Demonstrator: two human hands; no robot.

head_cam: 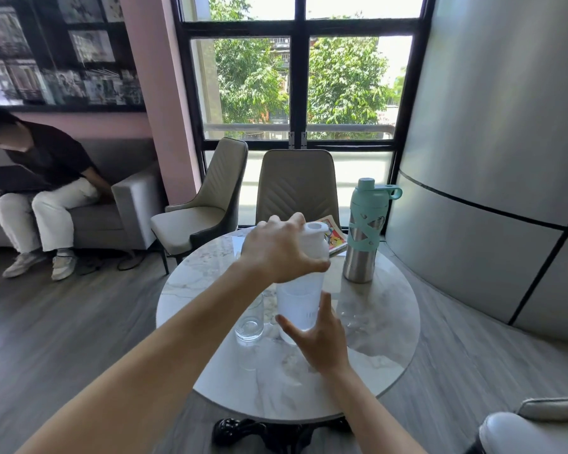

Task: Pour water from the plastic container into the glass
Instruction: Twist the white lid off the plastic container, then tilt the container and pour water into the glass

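A translucent white plastic container [298, 304] with a white lid stands upright near the middle of the round marble table [384, 339]. My left hand [279, 250] wraps over its lid and upper part. My right hand [318, 335] cups the lower body from the near side, fingers spread against it. A clear empty glass [250, 322] stands upright just left of the container, partly hidden behind my left forearm.
A steel bottle with a mint-green cap and sleeve [364, 234] stands at the table's far right. A colourful booklet [333, 235] lies behind the container. Two beige chairs [295, 188] stand beyond the table. A person sits on a grey sofa [132, 204] at left.
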